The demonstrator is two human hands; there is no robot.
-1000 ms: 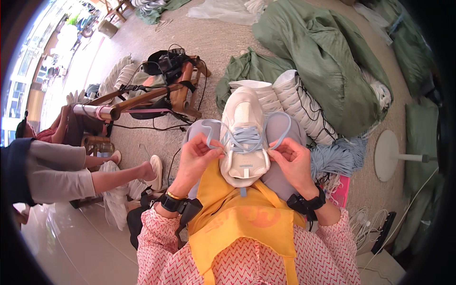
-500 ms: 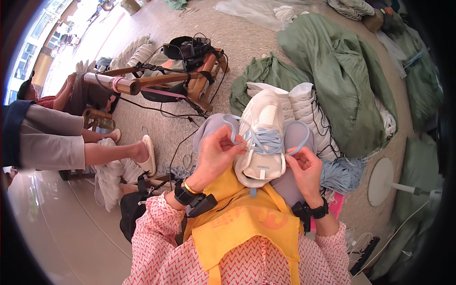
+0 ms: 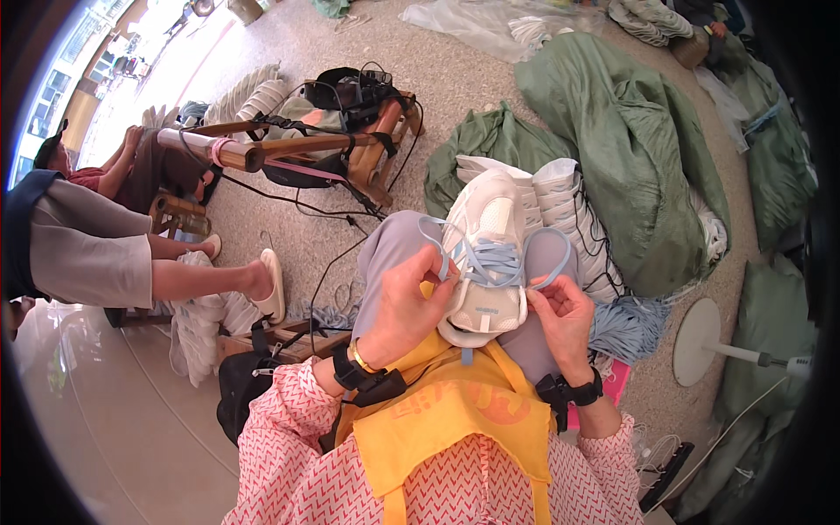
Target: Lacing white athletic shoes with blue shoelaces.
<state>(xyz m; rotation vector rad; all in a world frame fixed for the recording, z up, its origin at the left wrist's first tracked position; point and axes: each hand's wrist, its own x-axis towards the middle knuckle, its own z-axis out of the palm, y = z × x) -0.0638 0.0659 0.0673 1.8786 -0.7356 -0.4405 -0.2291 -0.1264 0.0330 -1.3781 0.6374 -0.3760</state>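
Your left hand is curled nearly closed at the left side of the shoe's collar, thumb and forefinger drawn together on one end of the pale blue lace. Your right hand sits at the collar's right side, thumb and forefinger pinched on the lace's other end, the remaining fingers loosely bent. The exact fingertip contact is too small to make out on either side.

The cream-white shoe rests upright between your knees, toe pointing away from you and heel toward your lap. The lace crosses back and forth over its tongue, and a slack loop arches out on each side, running back to your fingers. A small blue tab hangs at the heel, over your yellow apron.

You wear a black band on each wrist. Just beyond the toe lie nested white shoe pieces, partly against a large green sack. A bundle of blue laces lies to the right of your right hand, just above a pink container. Ahead on your left stands a wooden frame carrying black gear, and nearer the left edge another person's leg shows, wearing a cream slip-on.
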